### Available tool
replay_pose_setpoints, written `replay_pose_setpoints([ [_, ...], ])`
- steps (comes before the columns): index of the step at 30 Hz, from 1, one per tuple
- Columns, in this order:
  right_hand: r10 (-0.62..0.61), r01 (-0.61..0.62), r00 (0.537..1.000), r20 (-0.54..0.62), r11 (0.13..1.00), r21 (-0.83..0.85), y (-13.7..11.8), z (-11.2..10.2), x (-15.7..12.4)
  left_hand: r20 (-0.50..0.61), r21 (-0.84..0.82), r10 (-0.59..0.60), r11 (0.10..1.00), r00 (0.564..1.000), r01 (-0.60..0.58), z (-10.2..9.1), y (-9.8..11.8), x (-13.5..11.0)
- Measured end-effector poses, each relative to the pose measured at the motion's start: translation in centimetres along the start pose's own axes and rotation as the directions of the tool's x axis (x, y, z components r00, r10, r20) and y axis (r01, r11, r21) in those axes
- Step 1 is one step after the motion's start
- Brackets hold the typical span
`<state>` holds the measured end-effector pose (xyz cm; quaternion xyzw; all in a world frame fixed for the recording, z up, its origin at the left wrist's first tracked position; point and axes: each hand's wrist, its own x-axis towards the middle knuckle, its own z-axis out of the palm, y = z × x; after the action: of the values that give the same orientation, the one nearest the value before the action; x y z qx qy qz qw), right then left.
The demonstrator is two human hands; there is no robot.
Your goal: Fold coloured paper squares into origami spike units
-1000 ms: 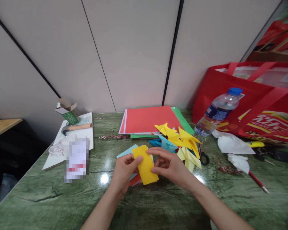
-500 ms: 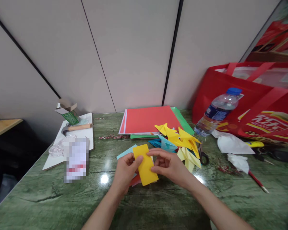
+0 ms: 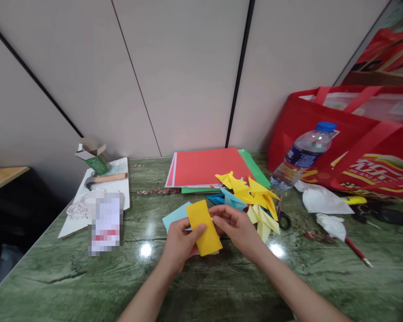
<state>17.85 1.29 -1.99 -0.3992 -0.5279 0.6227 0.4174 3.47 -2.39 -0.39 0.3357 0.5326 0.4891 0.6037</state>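
Two hands at the yellow paper [image 3: 208,239], which is held just above the green tabletop [image 3: 221,286]; bearings taken from this paper, wall at 12.

Change over the last half second: right thumb has left the lower right edge and sits higher, near the index fingertip at the paper's 2 o'clock side. Left thumb has slid further across the face. Judgement: the left hand now carries most of the hold, leaving the right free to work the edge.

Grip: left hand [image 3: 179,243] pinches the yellow paper, thumb on top. Right hand [image 3: 237,226] has thumb and index drawn together at the edge; cannot tell whether paper lies between them. Light blue paper [image 3: 177,214] shows beyond the left hand at 10 o'clock; folded yellow shapes [image 3: 263,192] lie between 1 and 2.

Containers: red bag [image 3: 278,143] at 2 o'clock, top open, pale contents too blurred to identify. Bottle [image 3: 302,156], also toward 2, in front of the bag: blue cap on, clear inside, liquid level not readable. Green box [image 3: 99,165] at 10 o'clock, on the white board [image 3: 126,194]: flaps raised, interior contents not visible.
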Motion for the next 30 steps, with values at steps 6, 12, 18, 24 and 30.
replay_pose_setpoints([
  [6, 0.025, -0.025, 0.999, -0.025, 1.0, 0.001, -0.12, 0.5, -0.18, 0.019, -0.033, -0.036, 0.999, 0.999, 0.036, 0.02, -0.34, -0.07],
  [12, 0.027, -0.028, 0.998, -0.049, 0.999, -0.022, -0.17, 0.57, -0.31, -0.003, -0.006, 0.026, 1.0, 1.0, -0.026, -0.07, -0.23, 0.1],
  [18, -0.078, 0.062, 0.994, -0.083, 0.983, -0.175, -0.03, 0.56, -0.3, 0.021, -0.072, 0.0, 0.997, 1.0, 0.001, 0.22, -0.53, 0.13],
  [24, -0.019, 0.009, 0.996, -0.088, 0.993, -0.115, 0.0, 0.64, -0.38, -0.028, -0.075, 0.018, 0.997, 0.999, -0.02, 0.29, -0.68, 0.19],
  [30, -0.009, -0.002, 0.996, -0.087, 0.992, -0.127, -0.2, 0.74, -0.49, -0.064, -0.058, 0.03, 0.998, 0.997, -0.034, 0.25, -0.47, 0.12],
])
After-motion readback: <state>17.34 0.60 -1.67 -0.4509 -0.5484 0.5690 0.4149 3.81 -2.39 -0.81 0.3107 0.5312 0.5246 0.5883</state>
